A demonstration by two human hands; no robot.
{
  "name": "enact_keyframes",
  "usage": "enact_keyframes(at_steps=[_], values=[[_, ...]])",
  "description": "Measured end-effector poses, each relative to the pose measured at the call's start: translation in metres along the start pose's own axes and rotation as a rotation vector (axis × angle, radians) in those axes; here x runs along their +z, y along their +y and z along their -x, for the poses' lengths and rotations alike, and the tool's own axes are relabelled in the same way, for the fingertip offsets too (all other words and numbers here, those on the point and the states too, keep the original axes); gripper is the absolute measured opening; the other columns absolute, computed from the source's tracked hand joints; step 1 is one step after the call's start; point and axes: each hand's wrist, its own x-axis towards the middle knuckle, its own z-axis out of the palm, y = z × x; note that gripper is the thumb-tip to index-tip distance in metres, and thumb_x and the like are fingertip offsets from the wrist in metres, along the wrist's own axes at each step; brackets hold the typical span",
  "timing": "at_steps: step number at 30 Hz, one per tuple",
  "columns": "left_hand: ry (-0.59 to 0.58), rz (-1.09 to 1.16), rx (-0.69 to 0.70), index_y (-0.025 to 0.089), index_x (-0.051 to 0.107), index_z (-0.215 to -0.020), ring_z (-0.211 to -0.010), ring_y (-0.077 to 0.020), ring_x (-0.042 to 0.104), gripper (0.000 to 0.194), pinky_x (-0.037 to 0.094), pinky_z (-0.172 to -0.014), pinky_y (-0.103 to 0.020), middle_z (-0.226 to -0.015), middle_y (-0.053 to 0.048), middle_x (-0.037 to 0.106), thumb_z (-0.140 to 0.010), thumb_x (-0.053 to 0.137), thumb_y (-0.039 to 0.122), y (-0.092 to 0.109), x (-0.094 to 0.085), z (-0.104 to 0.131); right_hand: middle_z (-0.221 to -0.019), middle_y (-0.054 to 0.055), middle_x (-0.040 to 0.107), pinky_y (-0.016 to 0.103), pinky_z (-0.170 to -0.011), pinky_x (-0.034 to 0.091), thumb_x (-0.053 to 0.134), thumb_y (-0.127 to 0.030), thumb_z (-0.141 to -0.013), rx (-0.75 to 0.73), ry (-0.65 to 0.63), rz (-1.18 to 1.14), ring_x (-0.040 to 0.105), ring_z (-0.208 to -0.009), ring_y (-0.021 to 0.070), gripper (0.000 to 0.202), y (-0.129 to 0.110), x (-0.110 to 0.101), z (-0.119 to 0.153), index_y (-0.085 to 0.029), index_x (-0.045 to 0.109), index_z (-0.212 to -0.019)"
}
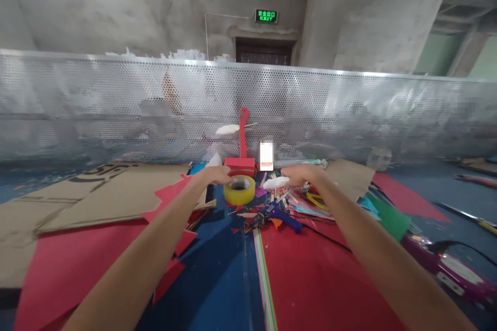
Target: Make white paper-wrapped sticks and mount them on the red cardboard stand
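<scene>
My right hand is closed on one end of a white feather-shaped piece, which points left above loose scraps. My left hand has its fingers bunched at the left side of a red box-like base; what they grip, if anything, is hidden. Just below those fingertips lies a roll of yellow tape. A red upright strip with a hooked top rises from the base. Across it sits a thin stick with another white feather-shaped piece at its left end.
A blue glue gun with a black cord lies between my arms, near yellow-handled scissors. Cardboard and red sheets cover both sides. A lit phone stands before the perforated metal screen. A purple device sits right.
</scene>
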Motion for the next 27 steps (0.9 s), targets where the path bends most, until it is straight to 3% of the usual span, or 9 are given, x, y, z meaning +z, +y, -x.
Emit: enact_keyframes(at_steps=[2,5,10,16,19,23,27], values=[[-0.037,-0.044,-0.113,0.013,0.064,-0.078,-0.054,-0.0176,0.058,0.042,0.045,-0.054,-0.025,-0.053,-0.003,0.059,-0.074,0.066,0.054,-0.001,0.01,-0.004,-0.047,0.0,0.057,0.031,-0.058,0.045,0.078,-0.009,-0.048,0.082,-0.114,0.076,0.058,-0.053,0.018,0.023,0.004,0.005,-0.004,-0.02,0.058,-0.046],[-0.017,-0.119,-0.225,0.013,0.064,-0.073,-0.054,-0.0197,0.06,0.032,0.045,-0.054,-0.027,-0.051,-0.005,0.058,-0.078,0.064,0.045,0.002,0.023,-0.008,-0.04,-0.003,0.051,0.03,-0.056,0.046,0.078,-0.01,-0.043,0.102,-0.134,0.128,0.055,-0.047,0.0157,0.026,0.002,0.008,-0.009,-0.02,0.054,-0.04],[0.07,-0.208,-0.241,0.014,0.065,-0.073,-0.06,-0.0228,0.064,0.021,0.046,-0.06,-0.03,-0.057,-0.008,0.063,-0.078,0.063,0.034,0.008,0.025,-0.007,-0.037,-0.005,0.049,0.031,-0.058,0.047,0.082,-0.012,-0.036,0.066,-0.135,0.157,0.05,-0.042,0.0132,0.029,-0.002,0.005,-0.009,-0.02,0.054,-0.038],[0.237,-0.251,-0.003,0.018,0.066,-0.102,-0.093,-0.0262,0.065,0.026,0.044,-0.077,-0.029,-0.102,-0.012,0.071,-0.08,0.06,0.03,0.027,0.006,0.003,-0.037,-0.008,0.05,0.028,-0.053,0.046,0.088,-0.02,-0.029,0.052,-0.155,0.129,0.045,-0.035,0.0099,0.034,-0.001,0.005,-0.006,-0.021,0.058,-0.043],[0.324,-0.229,0.151,0.02,0.065,-0.104,-0.094,-0.0259,0.064,0.025,0.043,-0.08,-0.031,-0.102,-0.009,0.07,-0.081,0.056,0.022,0.035,-0.001,0.007,-0.04,-0.009,0.051,0.026,-0.051,0.043,0.089,-0.02,-0.032,-0.02,-0.115,0.127,0.043,-0.035,0.0088,0.033,-0.005,0.001,-0.004,-0.022,0.063,-0.051],[0.349,-0.086,0.353,0.021,0.065,-0.103,-0.092,-0.0231,0.063,0.023,0.045,-0.082,-0.031,-0.099,-0.006,0.071,-0.081,0.055,0.018,0.037,-0.003,0.011,-0.061,-0.004,0.064,0.023,-0.055,0.042,0.086,-0.021,-0.052,-0.178,0.002,0.022,0.054,-0.051,0.0118,0.03,-0.026,-0.005,0.002,-0.023,0.071,-0.078],[0.179,0.162,0.467,0.023,0.067,-0.112,-0.1,-0.019,0.064,0.032,0.046,-0.088,-0.028,-0.111,-0.004,0.071,-0.081,0.06,0.017,0.032,-0.007,0.016,-0.084,0.002,0.072,0.022,-0.054,0.045,0.073,-0.038,-0.077,-0.328,-0.028,-0.342,0.062,-0.065,0.0145,0.041,-0.058,0.003,0.005,-0.022,0.066,-0.114]])
